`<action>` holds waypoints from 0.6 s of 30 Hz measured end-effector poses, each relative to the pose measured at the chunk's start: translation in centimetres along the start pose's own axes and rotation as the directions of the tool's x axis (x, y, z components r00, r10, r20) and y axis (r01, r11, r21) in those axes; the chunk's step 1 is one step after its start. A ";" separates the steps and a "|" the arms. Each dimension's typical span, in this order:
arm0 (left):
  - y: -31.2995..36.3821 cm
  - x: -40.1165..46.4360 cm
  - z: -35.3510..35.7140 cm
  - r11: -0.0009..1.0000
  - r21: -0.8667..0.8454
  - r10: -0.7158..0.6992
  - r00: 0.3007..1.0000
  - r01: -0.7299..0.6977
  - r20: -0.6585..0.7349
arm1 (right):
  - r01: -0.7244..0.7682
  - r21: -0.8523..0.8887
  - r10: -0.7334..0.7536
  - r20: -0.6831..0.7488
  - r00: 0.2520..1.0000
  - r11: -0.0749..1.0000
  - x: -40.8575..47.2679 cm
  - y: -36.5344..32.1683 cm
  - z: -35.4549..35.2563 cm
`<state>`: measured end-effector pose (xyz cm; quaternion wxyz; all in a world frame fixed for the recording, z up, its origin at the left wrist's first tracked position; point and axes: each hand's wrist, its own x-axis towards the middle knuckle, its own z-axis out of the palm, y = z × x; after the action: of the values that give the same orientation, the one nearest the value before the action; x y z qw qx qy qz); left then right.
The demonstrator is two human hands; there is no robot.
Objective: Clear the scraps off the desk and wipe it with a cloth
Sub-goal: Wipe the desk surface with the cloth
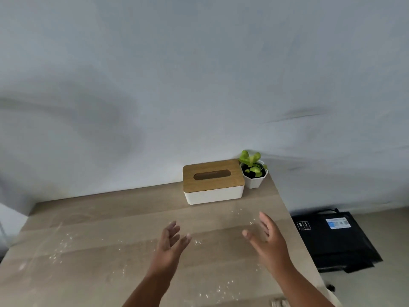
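1. Right now both hands are held out over the desk (141,218), palms turned toward each other, with a clear gap between them.
2. Left hand (170,242): fingers spread loosely and nearly straight, holding nothing.
3. Right hand (269,238): fingers straight and close together, thumb stuck out toward the left hand, also holding nothing.
4. Whether either hand touches the wood I cannot tell; they look to be just above it.
5. Small white scraps (64,242) lie scattered over the desk top: a loose trail on the left side, a few specks between and just beyond the hands, and another patch near the front edge by the right forearm.
6. A tissue box (213,181) with a white body and a wooden lid stands at the back right of the desk, against the wall.
7. A small potted plant (253,171) in a white pot sits just beside the box, in the far right corner.
8. On the floor to the right of the desk lies a black bag (334,240) with a blue-and-white label.
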<state>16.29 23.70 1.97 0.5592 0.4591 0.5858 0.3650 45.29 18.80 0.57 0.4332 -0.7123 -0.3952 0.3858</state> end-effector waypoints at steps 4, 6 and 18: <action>-2.7 -4.3 -0.9 0.999 -0.033 -0.030 0.999 0.031 0.016 | 0.005 -0.070 -0.007 -0.031 1.000 0.998 -4.2 2.1 -0.5; -3.9 -6.9 -1.3 0.999 -0.015 -0.038 0.999 0.038 0.022 | 0.015 -0.156 -0.025 -0.063 0.998 0.988 -7.0 3.4 -1.0; -10.1 -19.8 -0.1 0.987 0.161 -0.017 0.997 0.004 0.079 | 0.142 -0.895 -0.044 0.136 0.990 0.423 -17.4 10.9 -6.8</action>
<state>13.94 1.81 -1.22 0.5454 0.5138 0.5929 0.2948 47.06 -2.34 -3.71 -0.0125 -0.7919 -0.5981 0.1224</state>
